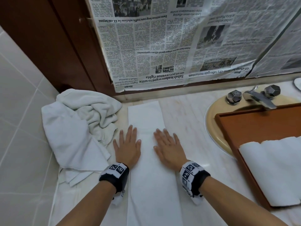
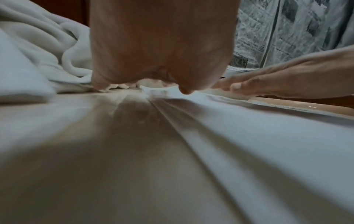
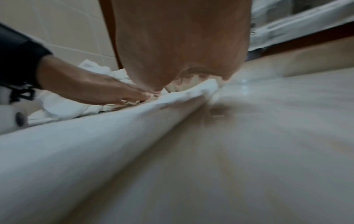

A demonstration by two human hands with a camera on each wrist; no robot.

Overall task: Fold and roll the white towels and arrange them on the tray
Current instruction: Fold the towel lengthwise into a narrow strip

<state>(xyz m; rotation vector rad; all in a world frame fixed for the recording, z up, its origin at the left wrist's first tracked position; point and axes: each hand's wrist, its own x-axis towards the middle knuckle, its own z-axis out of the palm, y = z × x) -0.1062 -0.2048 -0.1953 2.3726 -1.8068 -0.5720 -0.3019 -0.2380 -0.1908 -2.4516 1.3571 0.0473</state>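
**Smoothing the folded strip before the roll**

Countertop (image 1: 187, 115) of pale marble carries everything, so the flattening can use its whole length. At three o'clock the wooden tray (image 1: 254, 126) sits over the sink basin (image 1: 211, 121), with rolled white towels (image 1: 273, 168) already lying in its near end; the strip's finished roll should match their width. At nine o'clock lies the heap of unfolded towels (image 1: 73, 128), touching the counter's left edge and close beside the left hand; it is best kept clear of the strip so no loose corner gets caught in the roll.

In the centre, running from six o'clock to twelve o'clock, lies the folded towel (image 1: 151, 160), a long narrow band. It looks ready for rolling, and this step seems to be the pressing that comes first.

The left hand (image 1: 127, 147) lies flat with fingers straight and spread, half on the strip's left edge and half on the marble. The right hand (image 1: 169, 149) is likewise flat and spread, resting on the strip's right edge. Neither grasps anything.

To do it well, I would slide both palms outward along the band with even pressure, keeping the long edges parallel. The left wrist view shows layered edges stacked along the side; these should stay aligned. Uneven pressure could skew the band and give a cone-shaped roll.
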